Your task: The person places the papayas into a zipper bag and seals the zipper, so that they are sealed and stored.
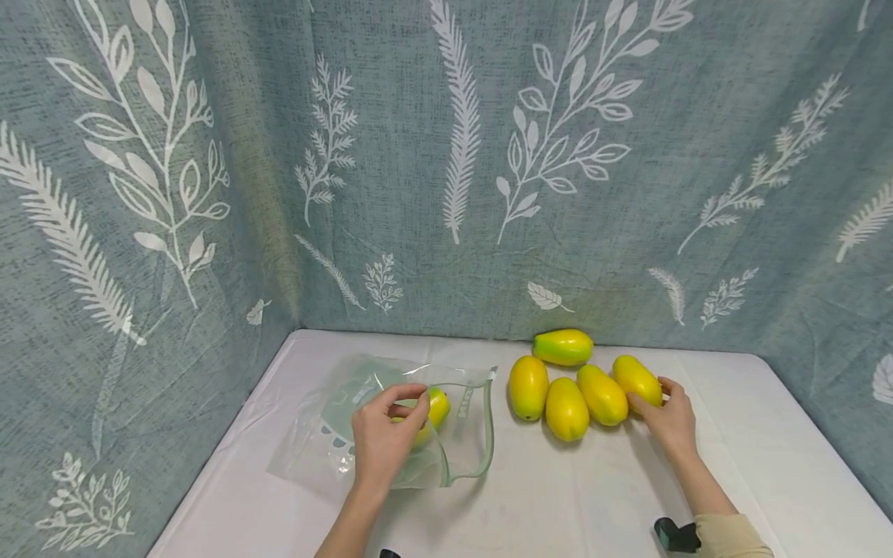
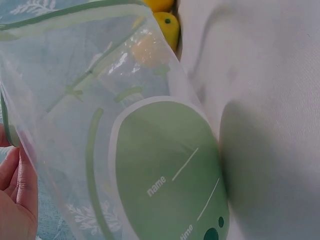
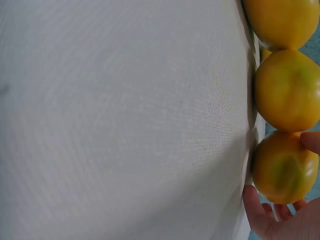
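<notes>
While the left hand (image 1: 389,434) pinched a clear bag (image 1: 338,415), the right hand (image 1: 671,415) gripped a yellow fruit (image 1: 635,378)

As the head view showed, the bag lay left of centre in the lower half of the frame, on a white-covered bench (image 1: 558,504), its green-edged mouth facing right. The left hand's fingers were curled in a pinch at the edge of that mouth; just beside them, one fruit inside the bag (image 1: 439,407) showed. Right of centre, four other fruits (image 1: 567,411) sat close together, and at the right end of the group the right hand had its fingers curled round the yellow fruit. Blue-green cloth (image 1: 405,170) with white leaves filled the upper frame.

From the left wrist, the bag spread across the left and middle, its green label (image 2: 165,150) reading "name" and "time"; the left hand was only partly visible at lower left.

From the right wrist, three fruits lined the right edge, the lowest between the right hand's digits.
</notes>
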The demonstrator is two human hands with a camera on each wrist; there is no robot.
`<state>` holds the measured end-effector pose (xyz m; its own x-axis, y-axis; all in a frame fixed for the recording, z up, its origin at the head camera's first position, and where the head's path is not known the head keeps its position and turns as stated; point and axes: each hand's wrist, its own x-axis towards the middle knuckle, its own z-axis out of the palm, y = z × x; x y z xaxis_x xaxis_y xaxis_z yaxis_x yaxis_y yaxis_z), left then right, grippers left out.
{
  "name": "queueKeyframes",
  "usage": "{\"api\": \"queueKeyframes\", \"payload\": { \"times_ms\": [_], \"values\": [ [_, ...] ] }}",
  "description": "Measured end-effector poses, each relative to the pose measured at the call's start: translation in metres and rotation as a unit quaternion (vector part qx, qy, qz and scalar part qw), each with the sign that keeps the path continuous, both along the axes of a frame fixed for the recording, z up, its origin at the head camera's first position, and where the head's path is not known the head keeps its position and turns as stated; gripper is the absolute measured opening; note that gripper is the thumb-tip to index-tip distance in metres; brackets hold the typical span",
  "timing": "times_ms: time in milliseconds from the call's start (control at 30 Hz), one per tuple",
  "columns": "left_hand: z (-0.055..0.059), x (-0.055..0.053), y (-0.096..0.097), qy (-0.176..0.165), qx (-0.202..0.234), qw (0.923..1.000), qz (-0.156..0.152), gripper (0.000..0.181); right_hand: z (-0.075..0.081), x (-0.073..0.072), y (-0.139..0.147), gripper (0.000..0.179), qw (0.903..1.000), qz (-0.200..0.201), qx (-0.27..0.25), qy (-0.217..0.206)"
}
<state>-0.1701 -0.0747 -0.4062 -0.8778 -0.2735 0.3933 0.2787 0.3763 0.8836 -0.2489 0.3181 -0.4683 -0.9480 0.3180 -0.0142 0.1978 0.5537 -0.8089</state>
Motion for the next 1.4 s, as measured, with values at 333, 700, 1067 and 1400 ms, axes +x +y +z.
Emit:
{"api": "queueKeyframes", "payload": {
  "times_ms": [333,700,1067,1400],
  "values": [
    [0.000,0.001,0.000,0.008,0.008,0.9999,-0.005,0.010,-0.002,-0.001,0.002,0.075,1.0000,-0.009,-0.001,-0.002],
    [0.001,0.002,0.000,-0.001,0.011,0.9999,-0.007,0.011,0.013,0.008,0.004,0.077,0.9997,-0.016,-0.005,0.017],
    [-0.001,0.002,0.000,0.001,0.012,0.9999,-0.003,0.011,0.034,0.013,-0.009,0.084,0.9966,-0.002,-0.081,0.014],
    [-0.001,0.000,0.002,0.003,0.016,0.9999,0.000,0.010,0.050,0.022,-0.034,0.079,0.9864,0.064,-0.150,0.018]
  ]
}}
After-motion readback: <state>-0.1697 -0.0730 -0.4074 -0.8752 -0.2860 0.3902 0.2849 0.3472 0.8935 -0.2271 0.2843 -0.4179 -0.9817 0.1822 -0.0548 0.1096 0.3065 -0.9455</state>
